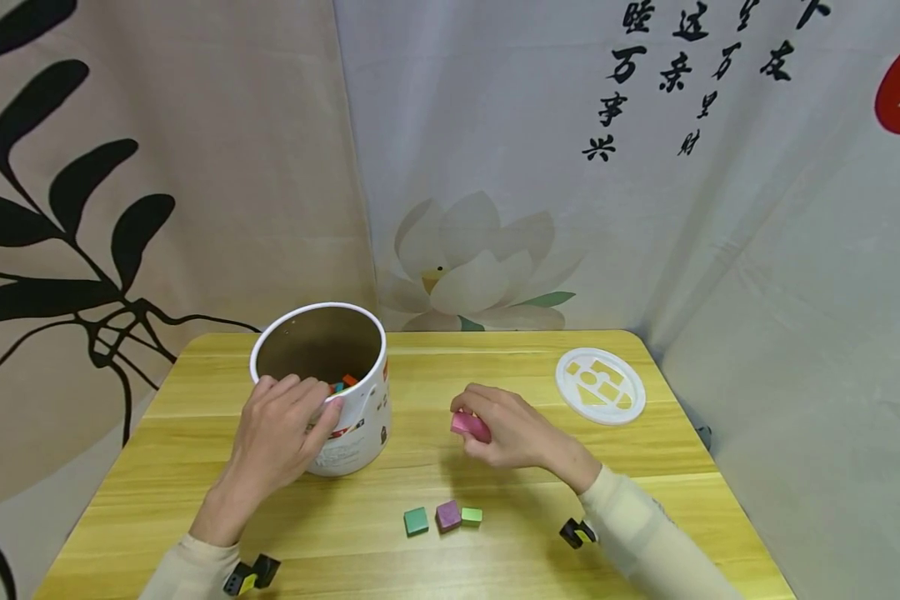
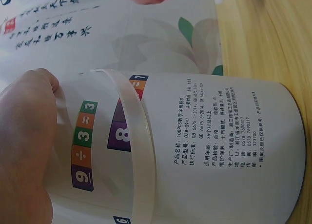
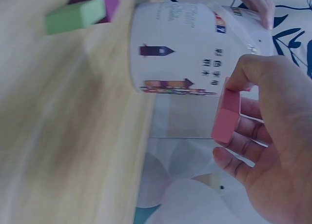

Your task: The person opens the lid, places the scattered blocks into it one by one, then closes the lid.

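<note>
My left hand [image 1: 286,427] grips the near rim of a white bucket [image 1: 352,433], thumb outside and fingers over the edge. Inside the bucket, a few coloured blocks [image 1: 349,381] show low down, red and blue among them. Printed number tiles, Chinese text and a white strap handle [image 2: 141,151] cover its side in the left wrist view. My right hand [image 1: 512,429] holds a pink block [image 3: 227,115] between thumb and fingers, above the table to the right of the bucket. In the right wrist view the block is a plain long bar.
On the wooden table [image 1: 330,542], a teal block [image 1: 416,522], a purple block [image 1: 447,516] and a light green block [image 1: 472,517] lie near the front. A white round lid with cut-out shapes [image 1: 600,386] lies at the back right. A printed curtain [image 1: 495,167] hangs behind.
</note>
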A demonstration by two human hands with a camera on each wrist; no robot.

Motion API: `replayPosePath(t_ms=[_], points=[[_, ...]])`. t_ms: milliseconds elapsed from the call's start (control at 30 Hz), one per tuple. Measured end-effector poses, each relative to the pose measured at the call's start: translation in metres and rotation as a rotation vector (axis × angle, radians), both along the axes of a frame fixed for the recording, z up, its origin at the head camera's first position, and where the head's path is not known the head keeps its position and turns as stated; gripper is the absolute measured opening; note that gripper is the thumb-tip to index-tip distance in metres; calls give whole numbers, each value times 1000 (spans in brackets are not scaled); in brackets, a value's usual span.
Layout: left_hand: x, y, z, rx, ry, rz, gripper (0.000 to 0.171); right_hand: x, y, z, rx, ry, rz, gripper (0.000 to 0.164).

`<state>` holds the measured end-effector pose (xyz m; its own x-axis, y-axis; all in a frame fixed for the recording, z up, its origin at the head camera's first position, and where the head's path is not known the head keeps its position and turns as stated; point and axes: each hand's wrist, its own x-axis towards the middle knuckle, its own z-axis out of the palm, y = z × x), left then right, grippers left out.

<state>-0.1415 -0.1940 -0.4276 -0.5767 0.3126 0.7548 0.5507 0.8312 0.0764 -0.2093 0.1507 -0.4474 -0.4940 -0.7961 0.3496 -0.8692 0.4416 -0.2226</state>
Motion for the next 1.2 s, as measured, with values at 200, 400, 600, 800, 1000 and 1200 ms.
replayPosePath(t_ms=[200,400,600,800,1000,1200], points=[[0,0,-1,-1,-5,3,31,-9,-10,25,-68,37,29,33],[0,1,-1,5,-6,3,31,-19,-25,45,-127,100,52,33],[0,1,-2,4,-4,3,32,-26,-40,58,-160,128,73,32],[0,0,-1,-1,0,8,33,-34,-59,73,-188,153,91,35],[-1,0,-1,-5,-3,9,33,-38,-81,88,-191,200,125,37],[0,-1,-1,-10,-3,5,33,-41,-103,98,-176,208,138,36]])
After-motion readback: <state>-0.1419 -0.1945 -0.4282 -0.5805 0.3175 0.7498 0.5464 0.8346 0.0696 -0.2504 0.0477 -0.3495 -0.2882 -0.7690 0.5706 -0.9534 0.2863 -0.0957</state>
